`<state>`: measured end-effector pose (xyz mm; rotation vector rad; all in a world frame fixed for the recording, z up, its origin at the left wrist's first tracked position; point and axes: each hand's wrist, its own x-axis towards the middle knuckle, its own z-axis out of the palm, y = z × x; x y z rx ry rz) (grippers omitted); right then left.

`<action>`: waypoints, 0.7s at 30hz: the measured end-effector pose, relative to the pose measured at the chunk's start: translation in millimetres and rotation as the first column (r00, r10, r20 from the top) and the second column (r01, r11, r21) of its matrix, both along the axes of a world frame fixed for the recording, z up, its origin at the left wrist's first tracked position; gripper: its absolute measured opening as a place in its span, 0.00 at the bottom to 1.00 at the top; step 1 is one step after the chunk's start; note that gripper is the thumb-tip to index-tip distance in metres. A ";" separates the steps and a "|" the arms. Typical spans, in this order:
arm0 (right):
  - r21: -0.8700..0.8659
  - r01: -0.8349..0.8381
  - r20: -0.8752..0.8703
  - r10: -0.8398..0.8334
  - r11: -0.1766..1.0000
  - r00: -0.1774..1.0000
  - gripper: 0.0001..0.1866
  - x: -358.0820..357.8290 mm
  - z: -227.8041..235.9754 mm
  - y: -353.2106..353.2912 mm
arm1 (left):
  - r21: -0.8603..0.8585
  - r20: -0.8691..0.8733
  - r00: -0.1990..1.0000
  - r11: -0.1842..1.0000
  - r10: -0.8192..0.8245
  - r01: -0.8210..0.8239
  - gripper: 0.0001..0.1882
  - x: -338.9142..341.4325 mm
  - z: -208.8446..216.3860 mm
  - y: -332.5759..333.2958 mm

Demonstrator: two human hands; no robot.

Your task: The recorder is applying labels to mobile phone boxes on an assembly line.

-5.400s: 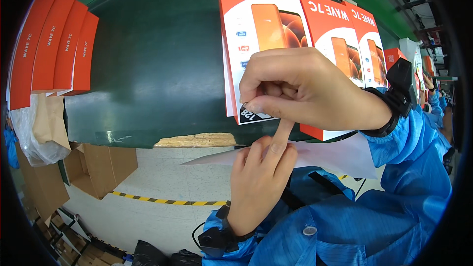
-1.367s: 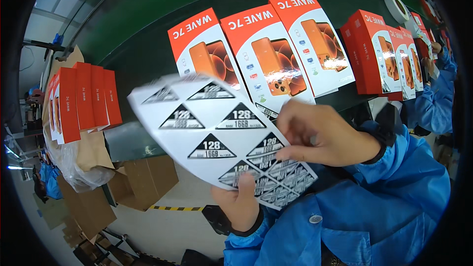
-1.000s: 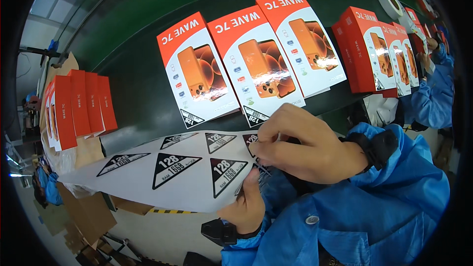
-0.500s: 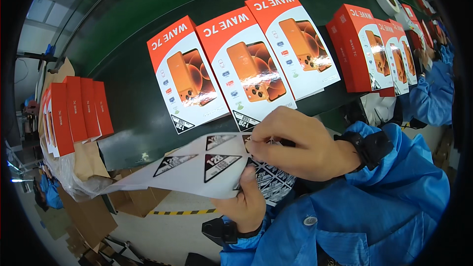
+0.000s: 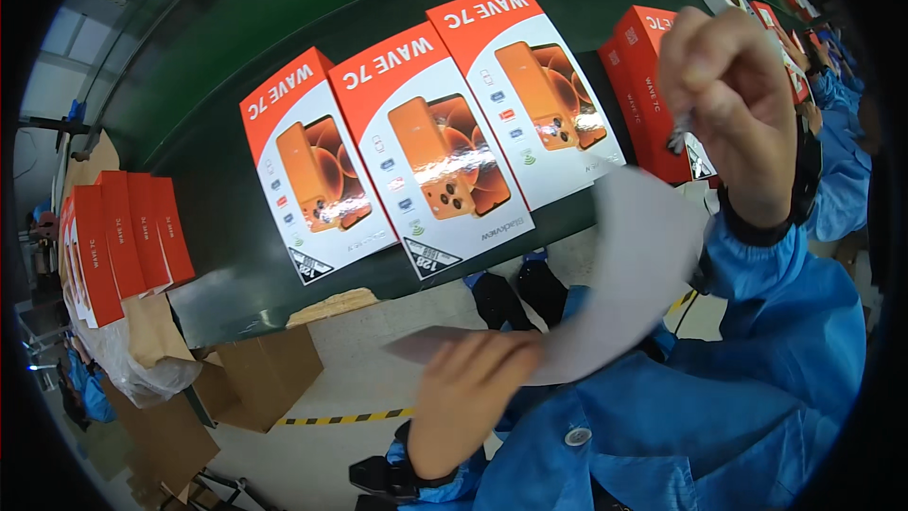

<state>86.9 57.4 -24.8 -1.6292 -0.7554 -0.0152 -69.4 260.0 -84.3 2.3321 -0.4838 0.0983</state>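
Right hand pinches a small sticker (peeled, apparently); left hand grips the sheet, fingers together. The sticker could curl and stick to the fingertips before reaching the third box.

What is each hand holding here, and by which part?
The left hand grips the sticker sheet at its lower edge. The right hand pinches a small triangular sticker by one corner.

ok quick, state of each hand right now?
Left hand: closed on the sticker sheet, gripping its lower edge.
Right hand: raised, pinching a small peeled sticker between fingertips.
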 end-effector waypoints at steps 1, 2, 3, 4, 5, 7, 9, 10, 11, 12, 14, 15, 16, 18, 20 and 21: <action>-0.046 -0.103 -0.043 0.101 0.994 0.994 0.08 3.7 -3.8 5.2 | 0.049 -0.082 0.992 0.994 -0.096 0.100 0.08 0.4 -0.5 -10.4; -0.097 -0.188 -0.089 0.179 0.977 0.980 0.07 7.7 -9.8 6.4 | 0.080 -0.162 0.965 0.972 -0.207 0.222 0.05 4.9 -3.9 -23.2; -0.165 -0.335 -0.191 0.303 0.928 0.934 0.05 13.5 -16.5 9.7 | 0.075 -0.164 0.965 0.972 -0.207 0.221 0.05 9.0 -7.5 -33.6; -0.334 -0.400 -0.267 0.321 0.854 0.909 0.05 13.7 -19.4 14.1 | 0.155 -0.047 0.987 0.975 -0.154 0.160 0.05 14.2 -12.7 -44.0; -0.374 -0.452 -0.300 0.355 0.810 0.885 0.05 16.5 -23.3 16.2 | 0.219 0.078 0.990 0.971 -0.118 0.099 0.04 20.9 -16.0 -54.4; -0.399 -0.521 -0.345 0.403 0.755 0.848 0.05 23.2 -41.7 24.6 | 0.265 0.134 0.989 0.964 -0.064 0.026 0.04 29.1 -24.2 -64.6; -0.455 -0.525 -0.355 0.394 0.720 0.848 0.05 26.8 -53.4 23.2 | 0.337 0.250 0.968 0.937 0.006 -0.093 0.05 36.8 -38.1 -76.3; -0.457 -0.521 -0.363 0.383 0.721 0.849 0.05 27.3 -55.6 21.9 | 0.330 0.245 0.969 0.940 0.000 -0.083 0.05 40.4 -43.7 -79.5; -0.452 -0.519 -0.332 0.403 0.726 0.853 0.04 27.3 -55.8 22.1 | 0.309 0.246 0.969 0.945 0.024 -0.102 0.05 42.6 -47.2 -81.6; -0.446 -0.516 -0.301 0.421 0.731 0.856 0.04 27.4 -56.1 22.3 | 0.289 0.246 0.968 0.950 0.047 -0.120 0.05 43.5 -49.9 -83.5; -0.443 -0.522 -0.308 0.423 0.729 0.852 0.04 29.2 -55.7 23.0 | 0.285 0.227 0.972 0.951 0.059 -0.124 0.04 43.6 -52.2 -86.3; -0.427 -0.530 -0.317 0.428 0.732 0.846 0.04 30.0 -55.3 23.1 | 0.296 0.233 0.970 0.945 0.073 -0.142 0.04 44.2 -52.8 -87.2; -0.411 -0.539 -0.324 0.435 0.736 0.840 0.04 30.6 -56.5 23.1 | 0.307 0.241 0.967 0.938 0.087 -0.161 0.04 44.5 -53.3 -87.9; -0.392 -0.535 -0.358 0.412 0.749 0.838 0.04 31.5 -59.8 21.9 | 0.310 0.238 0.967 0.936 0.093 -0.166 0.04 44.1 -53.1 -88.8; -0.415 -0.549 -0.288 0.467 0.725 0.836 0.04 33.3 -59.0 21.4 | 0.311 0.238 0.966 0.935 0.099 -0.172 0.03 44.4 -51.3 -88.8; -0.415 -0.548 -0.292 0.464 0.726 0.836 0.04 33.8 -58.4 21.3 | 0.316 0.214 0.973 0.936 0.089 -0.155 0.04 44.7 -49.5 -88.6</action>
